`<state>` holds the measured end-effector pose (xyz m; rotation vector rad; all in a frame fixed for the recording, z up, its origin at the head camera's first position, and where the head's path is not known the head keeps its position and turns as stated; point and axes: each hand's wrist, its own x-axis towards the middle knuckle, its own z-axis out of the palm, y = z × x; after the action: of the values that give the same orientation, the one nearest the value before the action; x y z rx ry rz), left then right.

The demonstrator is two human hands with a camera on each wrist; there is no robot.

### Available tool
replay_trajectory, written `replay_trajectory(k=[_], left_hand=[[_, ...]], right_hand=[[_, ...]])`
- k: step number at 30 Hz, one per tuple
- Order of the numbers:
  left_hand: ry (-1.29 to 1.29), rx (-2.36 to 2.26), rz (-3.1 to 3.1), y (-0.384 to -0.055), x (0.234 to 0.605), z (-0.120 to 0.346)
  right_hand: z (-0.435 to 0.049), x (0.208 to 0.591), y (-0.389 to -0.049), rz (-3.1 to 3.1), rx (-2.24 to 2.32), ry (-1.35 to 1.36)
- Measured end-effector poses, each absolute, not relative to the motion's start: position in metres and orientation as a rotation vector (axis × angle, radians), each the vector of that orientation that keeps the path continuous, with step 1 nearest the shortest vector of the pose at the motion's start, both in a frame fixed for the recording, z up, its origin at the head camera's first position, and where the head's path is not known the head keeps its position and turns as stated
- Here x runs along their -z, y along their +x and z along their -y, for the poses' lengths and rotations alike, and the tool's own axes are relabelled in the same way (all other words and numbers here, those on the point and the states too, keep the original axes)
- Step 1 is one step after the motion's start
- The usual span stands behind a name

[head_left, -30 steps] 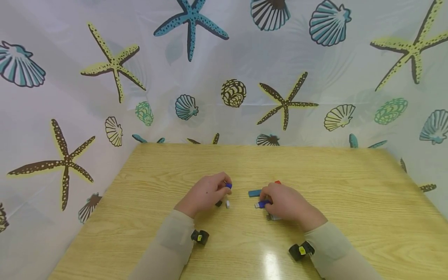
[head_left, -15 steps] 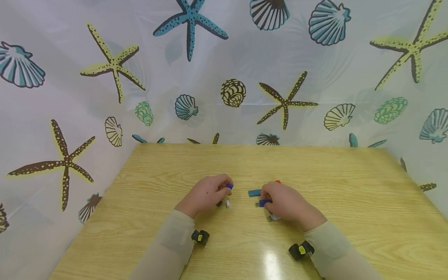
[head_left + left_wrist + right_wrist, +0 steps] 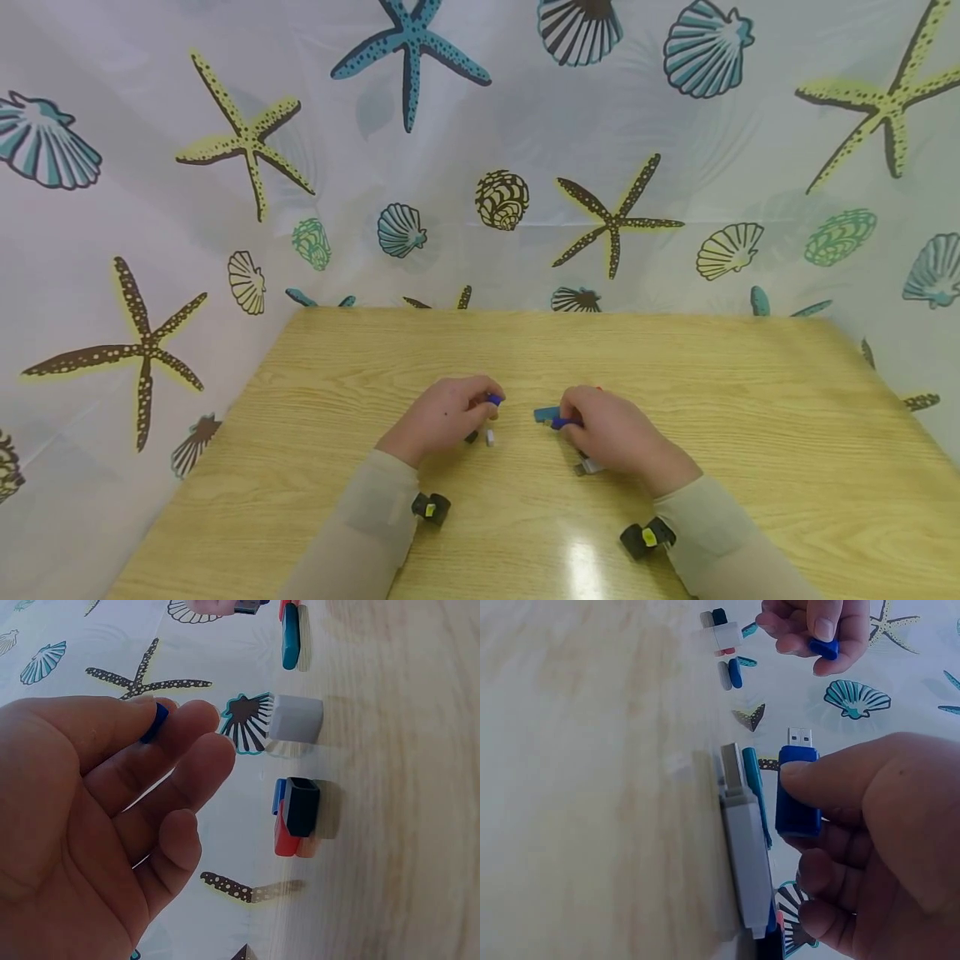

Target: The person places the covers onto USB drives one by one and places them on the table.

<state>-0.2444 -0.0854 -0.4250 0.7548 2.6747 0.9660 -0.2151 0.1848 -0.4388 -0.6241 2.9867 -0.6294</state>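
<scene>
My left hand (image 3: 444, 412) pinches a small blue cap (image 3: 824, 649) between thumb and index finger. Across from it, my right hand (image 3: 617, 427) grips a blue USB flash drive (image 3: 798, 806) just above the table, its metal plug bare and directed toward the left hand. Cap and drive are apart. Below the left hand, a white cap (image 3: 296, 718) and a black cap (image 3: 303, 808) lie on the wood; red and blue pieces show behind the black one. A white USB flash drive (image 3: 748, 859), its plug exposed, lies under the right hand, partly hidden in the head view.
A teal flash drive (image 3: 545, 414) lies just beyond the right fingers, with a bit of red (image 3: 283, 609) near it. The wooden table (image 3: 450, 533) meets a shell-patterned curtain (image 3: 450, 167) at the back and sides. Each wrist wears a small black camera.
My right hand has lifted the blue flash drive off the table and slightly away from me. The left hand, still pinching the cap, has shifted a little right and down.
</scene>
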Motion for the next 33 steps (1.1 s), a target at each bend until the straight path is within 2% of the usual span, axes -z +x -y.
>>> replay_trajectory(k=[33], left_hand=[[0.875,-0.924,-2.622,-0.240,0.431,0.073]], right_hand=[[-0.179,0.430,-0.212,-2.960,0.817,-0.698]])
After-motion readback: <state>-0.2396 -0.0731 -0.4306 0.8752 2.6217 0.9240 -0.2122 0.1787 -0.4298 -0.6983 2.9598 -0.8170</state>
